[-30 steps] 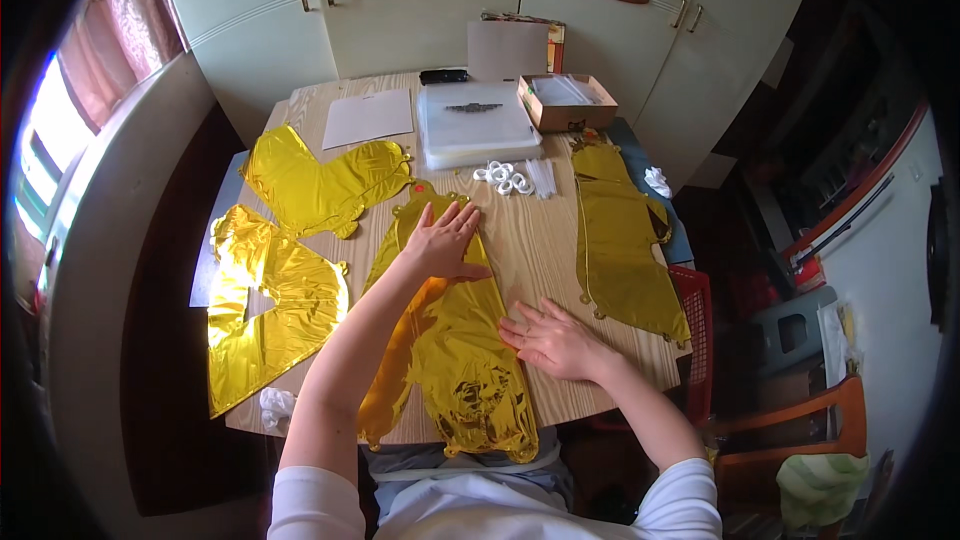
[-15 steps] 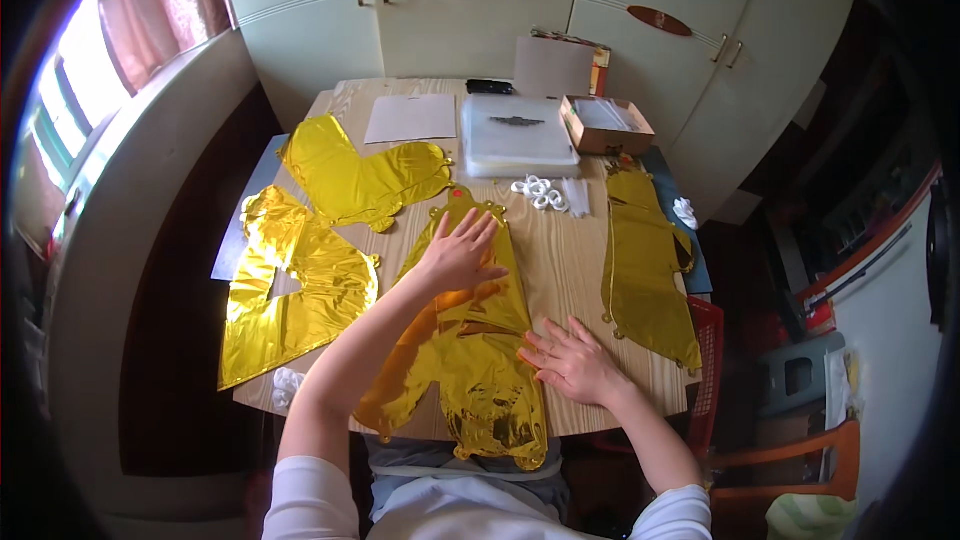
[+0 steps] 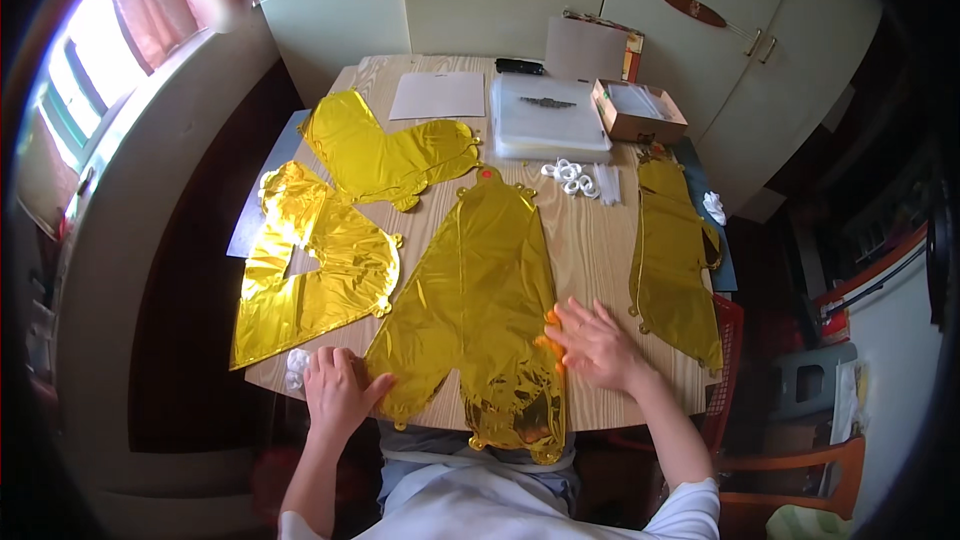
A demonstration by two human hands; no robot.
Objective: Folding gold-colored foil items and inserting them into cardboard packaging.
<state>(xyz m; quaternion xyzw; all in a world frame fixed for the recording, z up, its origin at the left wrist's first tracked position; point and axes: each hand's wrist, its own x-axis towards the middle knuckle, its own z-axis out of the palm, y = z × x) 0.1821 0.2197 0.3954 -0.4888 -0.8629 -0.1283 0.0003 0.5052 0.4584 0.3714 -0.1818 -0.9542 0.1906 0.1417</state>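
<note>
A flat gold foil balloon [image 3: 470, 280] lies in front of me, with two legs toward the table's near edge and a red dot near its top tab. Its lower right part is wrinkled. My left hand [image 3: 340, 395] rests at the balloon's lower left edge, thumb apart and the other fingers bent over the tabletop. Next to those fingers sits a small white bundle [image 3: 297, 368]. My right hand [image 3: 598, 345] lies at the balloon's right edge, fingers spread and the tips against the foil. Neither hand grips anything that I can see.
More gold foil balloons lie around: a bent one [image 3: 385, 155], a shiny one [image 3: 345, 250] and one at the right [image 3: 672, 250]. Beyond are white rings [image 3: 570, 178], a clear plastic stack [image 3: 550, 125], an open box [image 3: 640, 122] and a paper sheet [image 3: 437, 96] on the table [image 3: 590, 240].
My left hand has come off the balloon's upper part, down to its lower left edge. My right hand stays at the right edge. The whole view has shifted slightly.
</note>
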